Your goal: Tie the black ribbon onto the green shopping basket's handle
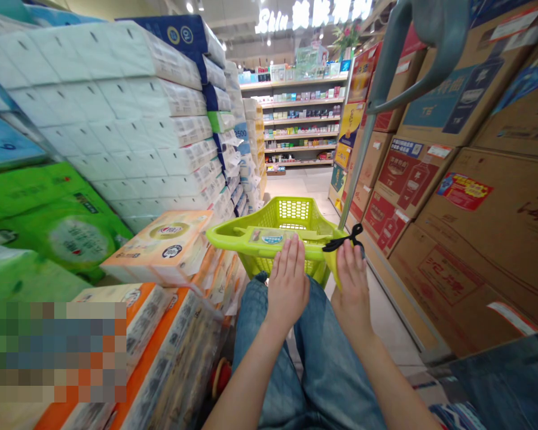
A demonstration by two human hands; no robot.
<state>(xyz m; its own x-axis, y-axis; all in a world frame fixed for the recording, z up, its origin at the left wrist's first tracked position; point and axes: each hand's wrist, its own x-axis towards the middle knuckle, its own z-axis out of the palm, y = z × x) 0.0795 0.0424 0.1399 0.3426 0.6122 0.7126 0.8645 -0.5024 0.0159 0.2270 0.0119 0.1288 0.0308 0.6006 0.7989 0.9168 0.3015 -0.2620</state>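
Observation:
A lime green plastic shopping basket (291, 216) stands in the aisle right in front of my knees. My left hand (288, 280) lies flat on its near rim, fingers together and stretched out. My right hand (352, 286) rests on the basket's near right corner, fingers extended, next to a black tie (344, 240) knotted on the rim. Both hands hold nothing. The basket's inside looks empty as far as I can see. A grey handle pole (363, 143) rises from the basket's right side.
Stacked packs of tissue and toilet paper (130, 119) fill the left side, with orange packs (170, 251) close to my left knee. Cardboard boxes (466, 197) line the right. A tiled aisle (305, 185) runs ahead to shelves (300, 119) of small goods.

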